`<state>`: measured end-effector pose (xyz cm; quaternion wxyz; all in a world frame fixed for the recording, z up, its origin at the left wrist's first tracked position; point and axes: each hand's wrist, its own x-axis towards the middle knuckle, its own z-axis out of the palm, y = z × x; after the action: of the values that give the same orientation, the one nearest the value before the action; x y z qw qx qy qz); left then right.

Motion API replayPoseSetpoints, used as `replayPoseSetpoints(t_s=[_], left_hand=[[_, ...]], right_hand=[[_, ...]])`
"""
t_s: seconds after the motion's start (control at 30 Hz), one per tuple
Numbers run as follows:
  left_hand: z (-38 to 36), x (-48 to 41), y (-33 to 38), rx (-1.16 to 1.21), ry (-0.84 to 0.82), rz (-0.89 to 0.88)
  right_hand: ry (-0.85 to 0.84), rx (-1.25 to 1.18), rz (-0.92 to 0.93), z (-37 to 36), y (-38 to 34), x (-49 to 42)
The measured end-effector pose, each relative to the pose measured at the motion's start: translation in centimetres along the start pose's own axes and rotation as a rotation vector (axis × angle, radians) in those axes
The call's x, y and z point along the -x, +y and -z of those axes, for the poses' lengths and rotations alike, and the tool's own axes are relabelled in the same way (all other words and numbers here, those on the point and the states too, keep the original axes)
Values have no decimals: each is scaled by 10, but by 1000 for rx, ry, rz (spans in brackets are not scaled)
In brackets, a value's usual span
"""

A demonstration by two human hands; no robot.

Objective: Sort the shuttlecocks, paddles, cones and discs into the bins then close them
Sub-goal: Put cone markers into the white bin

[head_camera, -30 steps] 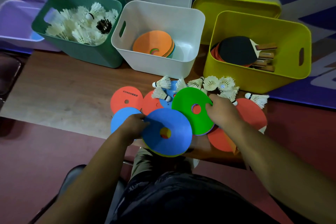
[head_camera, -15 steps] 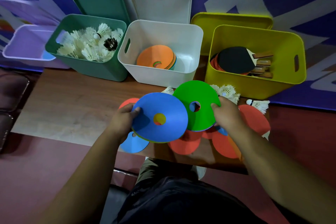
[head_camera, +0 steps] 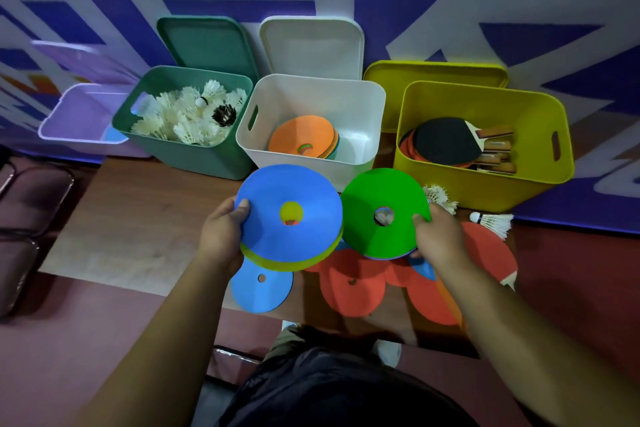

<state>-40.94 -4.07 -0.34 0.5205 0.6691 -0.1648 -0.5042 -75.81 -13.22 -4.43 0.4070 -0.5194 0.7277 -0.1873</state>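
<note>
Head view, the only one: both hands are up over the middle of the desk, each carrying a load. The left hand pinches the left rim of a blue cone, thumb on top, fingers hidden beneath, with a yellow-green one nested under it. The right hand grips the right rim of a green cone the same way, with a thin purple edge showing below it.

Both stacks hang just in front of the white bin at the desk's far edge, where orange cones already lie. These look like light, soft, bendy plastic, so I judge a rim pinch is enough. The nested ones could slide apart if tipped, so carry them level.

Flat red discs and a light blue disc lie along the near edge, with a shuttlecock at the right edge by the yellow bin.
</note>
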Motion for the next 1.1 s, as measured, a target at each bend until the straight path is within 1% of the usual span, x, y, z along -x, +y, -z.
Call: replayPoseSetpoints(t_s=[0.1, 0.2, 0.33, 0.43, 0.57, 0.7, 0.8, 0.93, 1.0, 1.1], left_hand=[[-1, -1, 8, 45, 1, 3], [-6, -6, 18, 124, 27, -5], [-21, -18, 41, 293, 7, 2], [-32, -37, 60, 359, -18, 9], [-47, -71, 87, 322, -23, 2], [-61, -100, 105, 161, -52, 55], [-62, -120, 102, 58, -89, 73], [-56, -117, 93, -32, -157, 140], [-49, -116, 89, -46, -184, 135], [-34, -118, 83, -63, -170, 97]], right_hand=[[-10, -25, 3, -1, -2, 4], [-59, -45, 15, -2, -10, 11], [-106, -46, 117, -3, -29, 23], [-102, -111, 160, -5, -39, 29], [-37, -225, 175, 0, -61, 38], [0, -310, 104, 8, -81, 42], [35, -380, 72, 8, -97, 41], [69, -509, 9, 3, -114, 39], [76, -578, -27, 0, -123, 36], [70, -673, -60, -9, -141, 30]])
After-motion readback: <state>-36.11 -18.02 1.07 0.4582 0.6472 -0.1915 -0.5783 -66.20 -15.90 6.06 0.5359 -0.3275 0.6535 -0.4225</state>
